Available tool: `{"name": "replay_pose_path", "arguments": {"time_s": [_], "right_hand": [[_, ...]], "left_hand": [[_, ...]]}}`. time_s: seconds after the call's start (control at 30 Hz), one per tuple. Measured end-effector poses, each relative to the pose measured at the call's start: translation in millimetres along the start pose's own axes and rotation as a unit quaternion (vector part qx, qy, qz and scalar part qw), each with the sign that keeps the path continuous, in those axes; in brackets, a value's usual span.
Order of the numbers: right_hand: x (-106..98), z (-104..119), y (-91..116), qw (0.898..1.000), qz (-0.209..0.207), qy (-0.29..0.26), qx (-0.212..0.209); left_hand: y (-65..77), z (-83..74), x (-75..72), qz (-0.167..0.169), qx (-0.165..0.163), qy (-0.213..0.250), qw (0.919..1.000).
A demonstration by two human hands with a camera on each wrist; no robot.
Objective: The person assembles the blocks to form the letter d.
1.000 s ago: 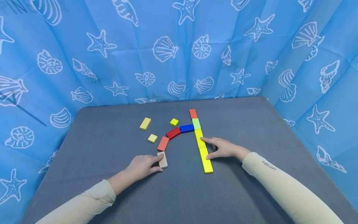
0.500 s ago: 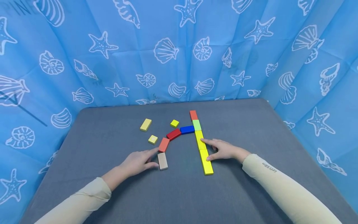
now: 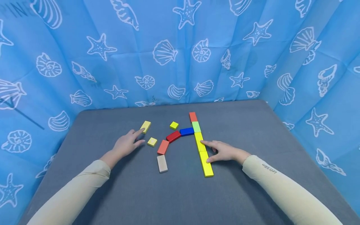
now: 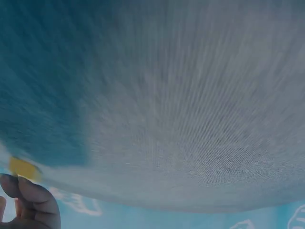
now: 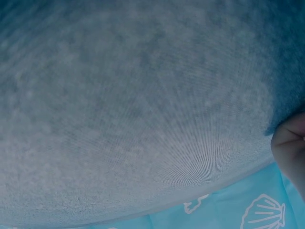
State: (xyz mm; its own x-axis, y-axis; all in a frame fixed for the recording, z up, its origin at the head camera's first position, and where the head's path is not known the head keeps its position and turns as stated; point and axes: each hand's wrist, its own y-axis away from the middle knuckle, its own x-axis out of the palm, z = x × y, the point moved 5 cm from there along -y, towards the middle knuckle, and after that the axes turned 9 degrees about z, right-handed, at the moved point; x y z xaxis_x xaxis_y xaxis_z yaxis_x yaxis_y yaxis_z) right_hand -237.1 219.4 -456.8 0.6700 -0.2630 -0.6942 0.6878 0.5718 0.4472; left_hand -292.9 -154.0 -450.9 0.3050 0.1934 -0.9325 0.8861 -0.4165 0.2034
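In the head view my left hand (image 3: 124, 146) reaches over the table's left side. Its extended index finger touches the near end of a pale yellow block (image 3: 146, 125), while the thumb stays apart from it. A yellow block (image 4: 25, 169) also shows by the fingers in the left wrist view. My right hand (image 3: 225, 151) rests with its index finger on one long yellow block (image 3: 198, 137) and its thumb on another yellow block (image 3: 206, 167). These two lie end to end with a light green block (image 3: 196, 127) and an orange-red block (image 3: 192, 117).
From the straight row a blue block (image 3: 187, 131), a red block (image 3: 173, 136), a coral block (image 3: 163, 147) and a plain wooden block (image 3: 162, 164) curve leftward and nearer. Small yellow squares (image 3: 152, 142) lie outside this curve. A patterned blue curtain (image 3: 168, 75) surrounds the grey table (image 3: 180, 200).
My left hand has left the wooden block, passed beside the coral block and moved away and left to the pale yellow block. My right hand stays on the yellow blocks.
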Motion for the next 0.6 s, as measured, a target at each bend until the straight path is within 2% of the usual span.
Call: {"name": "replay_pose_path", "arguments": {"time_s": [0.13,0.23,0.4,0.6], "right_hand": [[0.5,-1.1,0.1,1.000,0.000,0.001,0.007],[1.3,-1.0,-1.1,1.000,0.000,0.002,0.006],[1.6,-1.9,-1.2,1.000,0.000,0.003,0.009],[0.8,-1.5,0.0,1.000,0.001,0.002,0.017]], "left_hand": [[-17.4,10.1,-3.5,0.004,-0.020,-0.007,0.9998],[-28.6,14.5,-2.8,0.021,-0.023,-0.021,0.9993],[-44.8,15.4,-2.3,0.053,-0.018,-0.024,0.9981],[-60.7,15.1,-1.8,0.057,-0.028,-0.039,0.9972]]}}
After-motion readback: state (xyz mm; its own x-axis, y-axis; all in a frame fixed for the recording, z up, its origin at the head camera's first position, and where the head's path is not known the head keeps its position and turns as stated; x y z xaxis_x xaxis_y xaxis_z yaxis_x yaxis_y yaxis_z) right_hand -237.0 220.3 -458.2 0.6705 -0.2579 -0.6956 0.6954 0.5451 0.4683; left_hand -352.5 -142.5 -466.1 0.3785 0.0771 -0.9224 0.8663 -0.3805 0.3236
